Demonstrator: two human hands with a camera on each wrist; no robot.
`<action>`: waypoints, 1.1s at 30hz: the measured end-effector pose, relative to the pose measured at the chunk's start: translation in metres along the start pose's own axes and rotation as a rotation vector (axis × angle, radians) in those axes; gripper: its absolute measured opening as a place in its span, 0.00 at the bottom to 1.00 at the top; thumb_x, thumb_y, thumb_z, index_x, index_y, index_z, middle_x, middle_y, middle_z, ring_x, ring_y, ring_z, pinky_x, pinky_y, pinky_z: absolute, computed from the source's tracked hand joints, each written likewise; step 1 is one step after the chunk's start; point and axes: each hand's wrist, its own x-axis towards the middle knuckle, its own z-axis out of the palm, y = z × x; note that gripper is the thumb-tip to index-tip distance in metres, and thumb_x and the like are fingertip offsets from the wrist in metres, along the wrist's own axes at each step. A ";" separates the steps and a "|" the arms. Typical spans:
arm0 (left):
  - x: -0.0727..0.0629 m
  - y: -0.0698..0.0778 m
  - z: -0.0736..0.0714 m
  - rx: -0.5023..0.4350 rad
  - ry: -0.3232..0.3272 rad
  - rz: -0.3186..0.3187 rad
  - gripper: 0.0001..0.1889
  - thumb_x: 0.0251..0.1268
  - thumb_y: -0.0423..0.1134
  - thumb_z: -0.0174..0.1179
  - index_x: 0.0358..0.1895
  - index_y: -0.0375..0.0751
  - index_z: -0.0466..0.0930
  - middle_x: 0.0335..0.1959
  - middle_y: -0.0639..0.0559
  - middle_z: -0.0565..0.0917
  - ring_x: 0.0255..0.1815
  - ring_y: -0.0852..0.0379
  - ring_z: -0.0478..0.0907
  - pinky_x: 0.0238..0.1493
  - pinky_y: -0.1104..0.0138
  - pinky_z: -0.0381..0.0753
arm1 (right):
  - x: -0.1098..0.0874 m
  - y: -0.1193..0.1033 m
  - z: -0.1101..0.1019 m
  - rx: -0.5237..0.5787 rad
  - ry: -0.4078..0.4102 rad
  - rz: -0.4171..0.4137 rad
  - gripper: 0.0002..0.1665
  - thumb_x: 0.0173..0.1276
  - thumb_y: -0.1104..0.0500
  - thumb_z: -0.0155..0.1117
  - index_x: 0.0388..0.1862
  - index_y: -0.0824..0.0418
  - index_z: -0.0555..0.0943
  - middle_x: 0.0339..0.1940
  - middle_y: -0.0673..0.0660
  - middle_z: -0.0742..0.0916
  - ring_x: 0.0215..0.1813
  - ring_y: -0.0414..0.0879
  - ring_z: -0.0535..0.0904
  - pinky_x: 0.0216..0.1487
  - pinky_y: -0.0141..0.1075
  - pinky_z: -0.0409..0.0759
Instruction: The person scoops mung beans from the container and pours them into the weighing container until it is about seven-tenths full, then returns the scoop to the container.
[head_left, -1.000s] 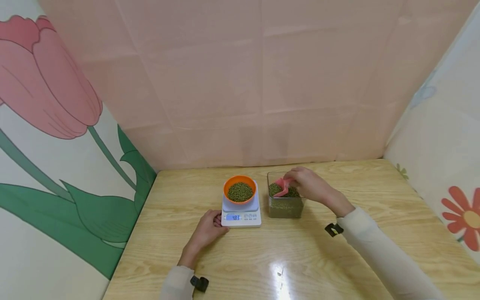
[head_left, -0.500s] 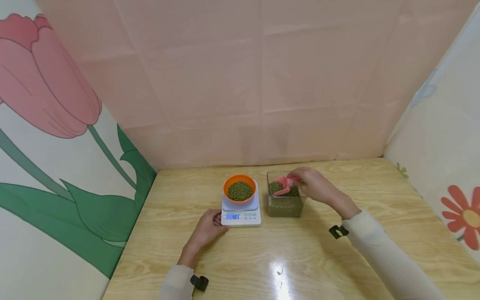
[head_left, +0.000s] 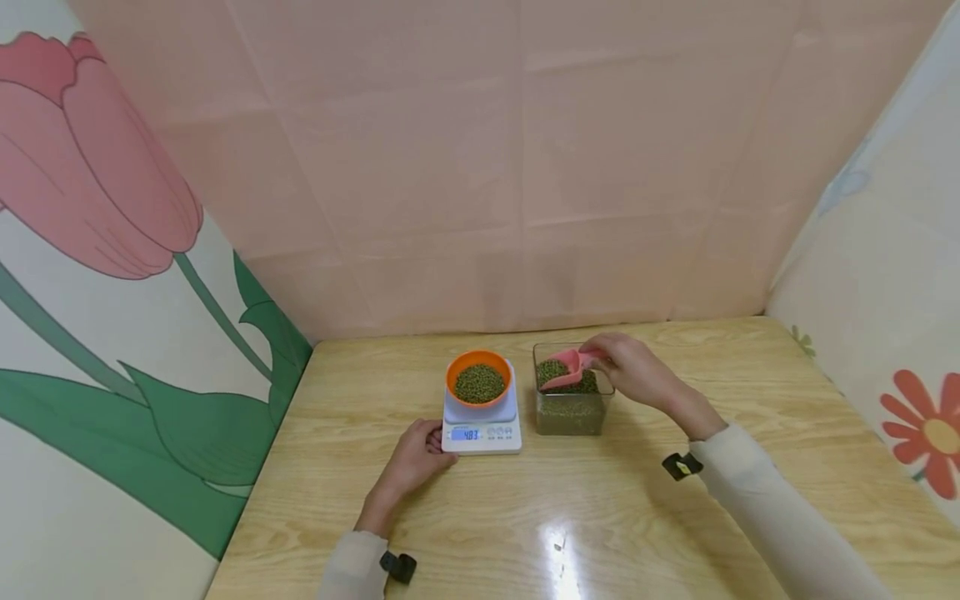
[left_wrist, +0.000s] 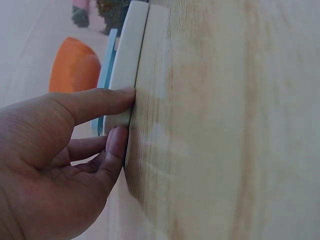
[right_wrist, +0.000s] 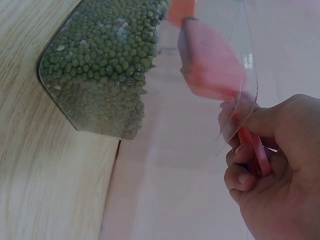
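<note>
A pink scoop (head_left: 567, 371) is in my right hand (head_left: 633, 371), whose fingers curl round its handle in the right wrist view. The scoop's bowl (right_wrist: 212, 62) is over the mung beans (right_wrist: 107, 45) inside a clear plastic container (head_left: 570, 415); whether it carries beans is unclear. My left hand (head_left: 414, 458) holds the front left corner of a white kitchen scale (head_left: 482, 442), thumb on the front edge (left_wrist: 120, 112) and fingers at the side. On the scale sits an orange bowl (head_left: 452, 377) with mung beans; the display appears to read 483.
The container stands just right of the scale on a wooden table (head_left: 480, 533). A pink sheet (head_left: 517, 167) hangs behind the table. Painted panels with a tulip (head_left: 127, 167) and a red flower (head_left: 937, 435) flank it.
My right hand has shifted slightly to the right with the scoop, and more of the scoop shows above the beans. The left hand, scale and bowl have stayed in place.
</note>
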 end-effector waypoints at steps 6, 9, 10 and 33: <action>0.000 0.000 0.000 0.004 0.001 0.003 0.32 0.60 0.30 0.77 0.66 0.23 0.77 0.45 0.41 0.78 0.42 0.53 0.77 0.40 0.72 0.79 | -0.003 0.005 0.001 0.025 0.010 0.036 0.10 0.78 0.65 0.65 0.53 0.67 0.87 0.50 0.65 0.91 0.54 0.62 0.86 0.57 0.60 0.83; 0.000 0.000 0.000 -0.002 0.001 0.002 0.32 0.60 0.30 0.77 0.66 0.23 0.77 0.45 0.41 0.77 0.42 0.52 0.77 0.40 0.72 0.79 | -0.004 0.006 0.001 0.037 0.005 0.053 0.11 0.80 0.64 0.63 0.54 0.68 0.86 0.51 0.66 0.90 0.55 0.63 0.86 0.57 0.61 0.82; 0.000 0.000 0.000 -0.005 0.001 0.001 0.32 0.60 0.30 0.77 0.66 0.23 0.77 0.46 0.41 0.78 0.42 0.52 0.77 0.40 0.72 0.79 | -0.004 0.007 0.001 0.042 0.004 0.058 0.11 0.80 0.64 0.63 0.54 0.68 0.86 0.51 0.66 0.90 0.55 0.64 0.85 0.57 0.61 0.82; 0.001 0.000 0.001 0.018 0.012 0.005 0.32 0.59 0.31 0.78 0.66 0.22 0.77 0.45 0.41 0.77 0.41 0.54 0.76 0.39 0.73 0.79 | -0.008 0.005 -0.005 0.068 0.024 0.104 0.12 0.82 0.63 0.59 0.54 0.70 0.85 0.51 0.67 0.89 0.55 0.63 0.83 0.55 0.61 0.81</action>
